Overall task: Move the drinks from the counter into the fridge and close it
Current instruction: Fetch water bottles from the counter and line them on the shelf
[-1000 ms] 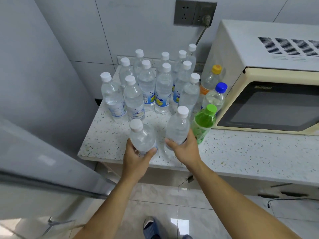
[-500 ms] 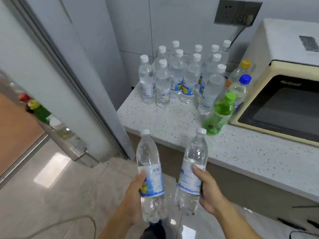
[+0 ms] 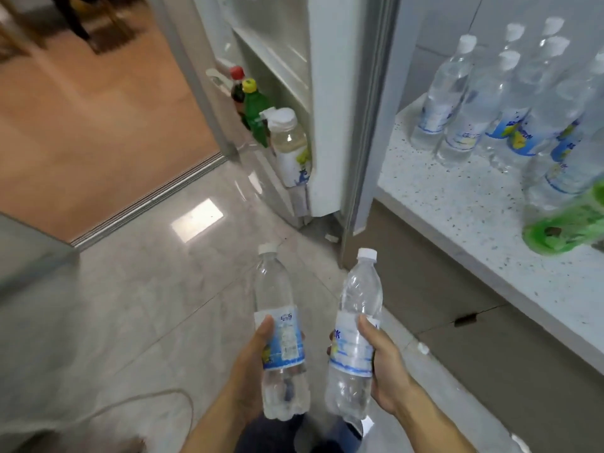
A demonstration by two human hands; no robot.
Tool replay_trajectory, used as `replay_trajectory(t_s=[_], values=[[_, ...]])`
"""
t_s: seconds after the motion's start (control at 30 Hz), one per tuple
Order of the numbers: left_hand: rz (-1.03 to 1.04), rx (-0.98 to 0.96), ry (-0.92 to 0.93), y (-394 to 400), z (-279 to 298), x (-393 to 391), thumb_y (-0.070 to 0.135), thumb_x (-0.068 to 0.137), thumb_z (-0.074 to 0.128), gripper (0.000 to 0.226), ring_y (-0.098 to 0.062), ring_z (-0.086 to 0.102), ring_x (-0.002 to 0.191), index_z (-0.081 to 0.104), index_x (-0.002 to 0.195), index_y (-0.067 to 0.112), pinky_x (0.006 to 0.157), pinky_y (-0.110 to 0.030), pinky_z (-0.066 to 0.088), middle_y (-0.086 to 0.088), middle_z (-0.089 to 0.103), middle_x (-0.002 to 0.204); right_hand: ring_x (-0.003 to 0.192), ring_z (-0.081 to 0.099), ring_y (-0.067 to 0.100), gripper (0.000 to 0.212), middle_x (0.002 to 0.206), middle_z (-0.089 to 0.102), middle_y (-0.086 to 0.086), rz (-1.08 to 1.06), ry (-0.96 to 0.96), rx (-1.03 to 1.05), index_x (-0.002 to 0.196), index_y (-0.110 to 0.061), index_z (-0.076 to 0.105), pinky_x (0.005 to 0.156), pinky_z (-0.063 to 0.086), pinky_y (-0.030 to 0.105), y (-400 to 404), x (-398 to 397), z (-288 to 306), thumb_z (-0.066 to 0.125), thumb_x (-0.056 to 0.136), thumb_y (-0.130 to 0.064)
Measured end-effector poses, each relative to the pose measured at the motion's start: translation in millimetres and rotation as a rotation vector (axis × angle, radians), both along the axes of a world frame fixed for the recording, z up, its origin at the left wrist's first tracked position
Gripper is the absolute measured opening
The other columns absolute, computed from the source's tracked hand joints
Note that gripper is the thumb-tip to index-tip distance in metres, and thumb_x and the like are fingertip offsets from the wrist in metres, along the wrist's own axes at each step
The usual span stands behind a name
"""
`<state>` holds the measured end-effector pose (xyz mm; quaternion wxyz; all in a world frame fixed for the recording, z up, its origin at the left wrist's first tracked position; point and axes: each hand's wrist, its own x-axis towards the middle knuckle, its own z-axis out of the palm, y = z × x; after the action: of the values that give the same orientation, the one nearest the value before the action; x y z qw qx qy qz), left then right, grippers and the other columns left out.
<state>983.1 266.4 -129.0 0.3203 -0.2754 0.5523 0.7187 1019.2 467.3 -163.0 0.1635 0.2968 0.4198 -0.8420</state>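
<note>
Clear plastic, left: water bottle in the left hand (image 3: 251, 364), white cap up, blue-and-white label with small print too blurred to read; its base hangs over the tiled floor (image 3: 137, 308)
Left hand grip: fingers wrapped round the label band, thumb along the near side, closed firmly on the left bottle (image 3: 281, 335)
Clear plastic, right: right bottle (image 3: 356, 335), same kind, white cap, label showing one blue character like "冰"; the rest is unreadable
Right hand grip: right hand (image 3: 385, 371) closed round the label, thumb on the front, the bottle tilted slightly right
Bottles to each other: side by side, just apart, both upright in the air
Fridge door shelf (image 3: 294, 197): holds a red-capped dark bottle, a yellow-capped green bottle (image 3: 253, 109) and a white-capped pale drink with a cartoon label
Fridge (image 3: 330, 109): door open, beyond both hands
Counter (image 3: 457, 204): speckled white, to the right; a cluster of water bottles (image 3: 474, 109) with blue-and-yellow labels, and a green bottle (image 3: 568, 223), blurred, at the near edge
</note>
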Motion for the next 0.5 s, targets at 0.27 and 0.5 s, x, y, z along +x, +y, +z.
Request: replay_trajectory(t_s=[0.27,0.5], values=[[0.281,-0.025,-0.004,-101.4,-1.6,-6.5,0.057,0.071,0.057,0.053,-0.026,0.074,0.066,0.082,0.081,0.011,0.049,-0.03,0.057,-0.016,0.076,0.088,0.08,0.071,0.032,0.051,0.092,0.071,0.021,0.266,0.035,0.077,0.101,-0.003,0.073,0.068,0.059,0.038,-98.7,-51.9,4.5,0.07,0.076,-0.047],[0.367,-0.019,0.055,-210.0,7.5,-43.8,0.06,0.064,0.062,0.057,-0.027,0.076,0.075,0.081,0.089,0.013,0.052,-0.03,0.057,-0.017,0.076,0.095,0.08,0.072,0.031,0.052,0.093,0.072,0.02,0.396,0.073,0.119,0.105,-0.004,0.071,0.069,0.059,0.038,-210.6,-115.1,19.5,0.07,0.076,-0.046]])
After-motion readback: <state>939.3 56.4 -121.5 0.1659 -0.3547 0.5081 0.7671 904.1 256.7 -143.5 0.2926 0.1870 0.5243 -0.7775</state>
